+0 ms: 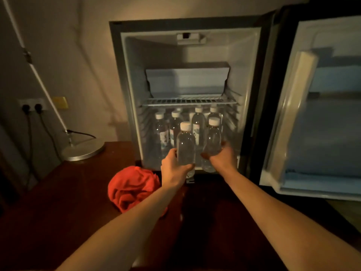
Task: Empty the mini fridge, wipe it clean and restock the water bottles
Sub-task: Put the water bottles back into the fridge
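Note:
The mini fridge [134, 90] stands open on a dark wooden surface, its door [304, 114] swung out to the right. Several clear water bottles [198, 124] with white caps stand on the fridge floor under a wire shelf [187, 101]. My left hand [172, 169] grips one clear bottle [185, 147] upright at the fridge's front edge. My right hand [222, 158] holds a second bottle [213, 137] just to its right, also at the opening. A red cloth [132, 187] lies crumpled on the wood, left of my left forearm.
A lamp base [82, 151] with a slanted white pole sits at the back left of the wooden top [58, 202]. Wall sockets [33, 106] with two black plugs are on the left wall. A white box-like compartment [187, 81] fills the fridge's upper part.

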The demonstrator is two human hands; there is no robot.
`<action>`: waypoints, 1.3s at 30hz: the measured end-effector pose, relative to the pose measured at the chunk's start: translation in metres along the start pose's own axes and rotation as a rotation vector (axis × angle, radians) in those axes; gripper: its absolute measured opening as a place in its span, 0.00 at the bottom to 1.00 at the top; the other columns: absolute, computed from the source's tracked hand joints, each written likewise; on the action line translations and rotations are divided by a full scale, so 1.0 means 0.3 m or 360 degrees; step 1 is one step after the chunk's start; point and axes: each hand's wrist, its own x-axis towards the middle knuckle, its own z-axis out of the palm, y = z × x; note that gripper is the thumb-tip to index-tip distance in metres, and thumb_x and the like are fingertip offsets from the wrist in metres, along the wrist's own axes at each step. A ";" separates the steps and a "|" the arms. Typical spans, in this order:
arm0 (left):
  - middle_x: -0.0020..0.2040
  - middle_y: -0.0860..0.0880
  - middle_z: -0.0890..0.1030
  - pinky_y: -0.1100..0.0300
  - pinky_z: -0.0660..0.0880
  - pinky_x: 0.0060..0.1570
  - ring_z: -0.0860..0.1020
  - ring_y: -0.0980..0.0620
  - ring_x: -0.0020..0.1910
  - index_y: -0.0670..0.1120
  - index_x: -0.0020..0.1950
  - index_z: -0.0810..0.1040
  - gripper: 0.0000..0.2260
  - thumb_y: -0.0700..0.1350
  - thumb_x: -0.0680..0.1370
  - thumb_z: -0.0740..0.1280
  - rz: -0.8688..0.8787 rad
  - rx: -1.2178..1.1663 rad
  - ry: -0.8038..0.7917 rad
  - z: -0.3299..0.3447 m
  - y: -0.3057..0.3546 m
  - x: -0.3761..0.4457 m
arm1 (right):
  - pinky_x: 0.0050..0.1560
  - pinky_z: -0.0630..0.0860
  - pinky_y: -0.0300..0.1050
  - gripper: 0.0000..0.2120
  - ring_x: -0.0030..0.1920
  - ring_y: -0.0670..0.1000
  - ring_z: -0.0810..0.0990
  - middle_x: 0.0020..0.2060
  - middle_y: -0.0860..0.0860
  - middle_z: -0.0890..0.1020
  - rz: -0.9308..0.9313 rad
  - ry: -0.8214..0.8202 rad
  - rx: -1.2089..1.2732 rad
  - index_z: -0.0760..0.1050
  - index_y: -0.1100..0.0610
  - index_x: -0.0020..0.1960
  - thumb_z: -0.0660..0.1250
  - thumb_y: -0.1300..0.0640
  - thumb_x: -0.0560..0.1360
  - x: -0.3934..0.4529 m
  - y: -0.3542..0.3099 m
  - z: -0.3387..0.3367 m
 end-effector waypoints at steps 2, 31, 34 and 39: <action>0.48 0.52 0.84 0.49 0.79 0.53 0.82 0.52 0.49 0.50 0.56 0.78 0.26 0.53 0.61 0.79 -0.0012 0.0011 -0.0043 0.057 0.015 0.054 | 0.57 0.78 0.52 0.34 0.55 0.52 0.81 0.54 0.49 0.82 0.0043 0.0041 0.0059 0.72 0.51 0.62 0.82 0.49 0.60 0.065 0.020 0.014; 0.60 0.44 0.81 0.45 0.76 0.58 0.78 0.42 0.60 0.47 0.69 0.71 0.28 0.47 0.72 0.75 -0.0004 0.0075 -0.0101 0.371 -0.051 0.354 | 0.52 0.71 0.39 0.22 0.54 0.48 0.77 0.56 0.51 0.79 -0.0328 0.0043 0.0168 0.74 0.56 0.64 0.73 0.64 0.71 0.314 0.075 0.090; 0.60 0.42 0.80 0.45 0.75 0.61 0.77 0.39 0.61 0.46 0.67 0.72 0.25 0.46 0.72 0.75 -0.0014 0.0127 -0.0161 0.360 -0.053 0.338 | 0.48 0.73 0.40 0.20 0.54 0.51 0.78 0.53 0.50 0.79 -0.0290 0.0034 0.0079 0.75 0.56 0.62 0.73 0.63 0.71 0.317 0.076 0.086; 0.59 0.45 0.80 0.59 0.71 0.51 0.78 0.47 0.55 0.47 0.68 0.72 0.24 0.49 0.75 0.73 -0.0022 0.0248 -0.0247 0.283 -0.040 0.266 | 0.60 0.71 0.44 0.33 0.65 0.55 0.74 0.66 0.54 0.75 -0.0128 0.0036 -0.0235 0.67 0.56 0.72 0.74 0.49 0.71 0.266 0.140 0.088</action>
